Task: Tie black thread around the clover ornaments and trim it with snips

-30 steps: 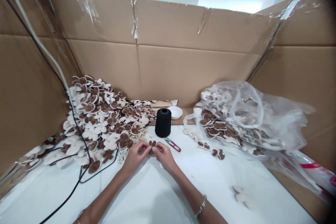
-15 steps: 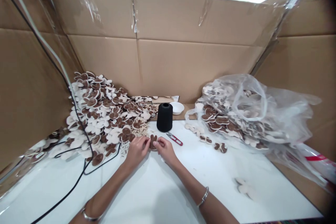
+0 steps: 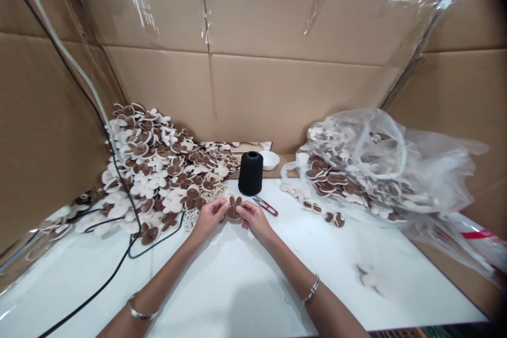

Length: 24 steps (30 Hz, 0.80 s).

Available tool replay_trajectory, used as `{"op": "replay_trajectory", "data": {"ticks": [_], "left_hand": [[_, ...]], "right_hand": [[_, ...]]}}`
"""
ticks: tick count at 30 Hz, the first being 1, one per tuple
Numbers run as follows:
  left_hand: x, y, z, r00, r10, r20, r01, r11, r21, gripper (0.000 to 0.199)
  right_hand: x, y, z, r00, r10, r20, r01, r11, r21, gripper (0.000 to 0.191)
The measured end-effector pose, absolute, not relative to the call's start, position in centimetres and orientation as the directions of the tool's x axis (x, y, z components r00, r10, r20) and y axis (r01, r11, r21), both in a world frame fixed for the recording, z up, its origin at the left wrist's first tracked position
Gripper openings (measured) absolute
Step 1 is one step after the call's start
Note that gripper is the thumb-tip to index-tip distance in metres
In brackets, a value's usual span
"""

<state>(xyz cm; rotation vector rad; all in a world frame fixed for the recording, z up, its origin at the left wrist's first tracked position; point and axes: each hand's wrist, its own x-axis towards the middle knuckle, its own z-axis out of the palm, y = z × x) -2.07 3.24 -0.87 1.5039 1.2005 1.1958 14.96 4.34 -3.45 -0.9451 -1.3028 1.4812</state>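
Between my hands is a small brown-and-cream lobed fabric piece (image 3: 234,209), its lobes pointing up. My left hand (image 3: 209,216) pinches its left side, and my right hand (image 3: 254,218) holds its right side. Just beyond my right hand lie red-handled thread snips (image 3: 266,207), untouched. A black thread cone (image 3: 250,173) stands upright behind the piece. A large heap of similar lobed pieces (image 3: 158,169) rises to the left of my left hand, with pale knotted cord (image 3: 204,204) at its edge.
A clear plastic bag (image 3: 380,163) stuffed with similar pieces lies at the right, with loose pieces (image 3: 336,218) near it. A white bowl (image 3: 269,160) sits at the back. Cardboard walls (image 3: 253,100) surround the white table (image 3: 222,285), and black cables (image 3: 114,259) run along its left.
My hands have drawn closer together around the piece, which now shows its lobes upright. The view has tilted slightly, so everything sits a little higher in the picture.
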Motion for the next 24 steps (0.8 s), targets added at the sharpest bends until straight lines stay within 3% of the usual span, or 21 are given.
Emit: {"op": "replay_trajectory", "data": {"ticks": [5,12,18,21,24], "left_hand": [[-2.1,3.0,-0.5,0.077,0.981,0.179,0.184,-0.190,0.964,0.040],[-2.2,3.1,-0.7,0.079,0.972,0.223,0.252,-0.236,0.939,0.031],[-1.9,3.0,-0.7,0.062,0.980,0.189,0.121,-0.195,0.973,0.031],[-1.7,2.9,-0.7,0.074,0.981,0.178,0.083,-0.183,0.980,0.031],[-1.6,2.8,-0.8,0.076,0.979,0.189,0.061,-0.194,0.979,0.029]], "right_hand": [[14.9,4.3,-3.6,-0.239,0.970,0.036,-0.167,-0.004,-0.986,0.035],[14.9,4.0,-3.5,-0.260,0.963,0.068,-0.148,0.030,-0.988,0.033],[14.6,3.8,-3.5,-0.275,0.961,0.031,-0.232,-0.035,-0.972,0.039],[14.4,3.5,-3.3,-0.176,0.979,0.106,-0.189,0.073,-0.979,0.036],[14.3,3.0,-2.8,-0.182,0.966,0.183,-0.094,0.169,-0.981,0.033]]}}
